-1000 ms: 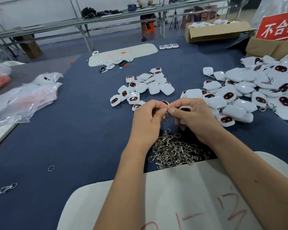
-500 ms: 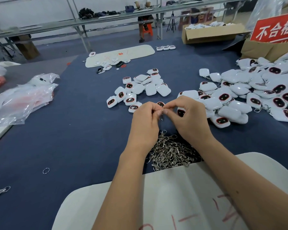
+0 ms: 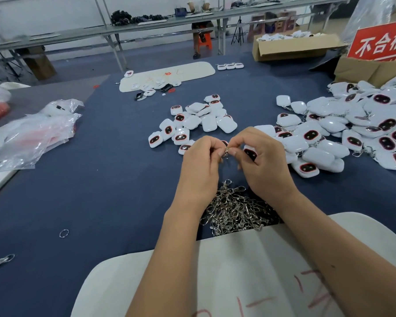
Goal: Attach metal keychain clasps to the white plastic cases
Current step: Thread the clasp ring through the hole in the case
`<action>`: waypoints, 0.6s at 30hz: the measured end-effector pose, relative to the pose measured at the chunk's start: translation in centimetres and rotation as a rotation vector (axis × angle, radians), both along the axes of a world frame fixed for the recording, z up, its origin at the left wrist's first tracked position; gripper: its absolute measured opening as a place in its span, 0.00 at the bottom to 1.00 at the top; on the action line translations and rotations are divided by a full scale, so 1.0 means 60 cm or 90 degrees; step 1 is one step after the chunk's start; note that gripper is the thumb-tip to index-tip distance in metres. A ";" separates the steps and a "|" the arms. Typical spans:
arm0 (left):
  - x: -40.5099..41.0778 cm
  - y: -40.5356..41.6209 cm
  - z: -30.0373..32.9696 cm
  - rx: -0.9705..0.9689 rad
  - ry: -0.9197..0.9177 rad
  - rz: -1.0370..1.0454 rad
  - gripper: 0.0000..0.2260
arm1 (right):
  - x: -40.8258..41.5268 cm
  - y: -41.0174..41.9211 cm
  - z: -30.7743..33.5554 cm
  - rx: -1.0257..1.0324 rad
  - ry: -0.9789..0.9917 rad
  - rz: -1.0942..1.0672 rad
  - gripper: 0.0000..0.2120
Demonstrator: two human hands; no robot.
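My left hand (image 3: 202,163) and my right hand (image 3: 264,161) meet above the blue table, fingertips together. Between them they pinch a small metal keychain clasp (image 3: 226,152). My right hand also holds a white plastic case (image 3: 249,153) with a dark oval face in its palm; most of the case is hidden. A heap of loose metal clasps (image 3: 236,210) lies just under my wrists. A small group of white cases (image 3: 192,124) sits beyond my hands. A large pile of cases (image 3: 352,131), some with clasps on them, spreads to the right.
A white board (image 3: 226,277) with red marks lies under my forearms. Plastic bags (image 3: 30,131) sit at the left. A loose ring (image 3: 64,233) and a clasp (image 3: 1,261) lie on the blue cloth. Cardboard boxes (image 3: 293,48) and a red sign (image 3: 382,43) stand far right.
My hands stay together on the clasp and case, with small shifts of the fingers. The view has moved slightly.
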State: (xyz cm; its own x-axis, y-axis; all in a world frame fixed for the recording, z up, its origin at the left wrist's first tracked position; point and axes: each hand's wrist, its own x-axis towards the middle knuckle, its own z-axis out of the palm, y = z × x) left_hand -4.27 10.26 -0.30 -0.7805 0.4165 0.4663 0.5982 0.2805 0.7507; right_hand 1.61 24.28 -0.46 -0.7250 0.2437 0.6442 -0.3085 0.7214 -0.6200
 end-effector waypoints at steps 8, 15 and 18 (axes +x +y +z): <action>0.003 0.005 -0.001 0.002 0.034 -0.011 0.08 | 0.006 0.002 0.009 0.009 0.007 0.012 0.06; 0.004 0.007 -0.005 -0.008 0.052 0.000 0.09 | 0.004 -0.004 0.005 -0.085 -0.016 0.027 0.06; 0.003 0.008 -0.007 -0.016 0.054 0.003 0.08 | -0.006 -0.003 -0.003 -0.192 -0.080 0.017 0.07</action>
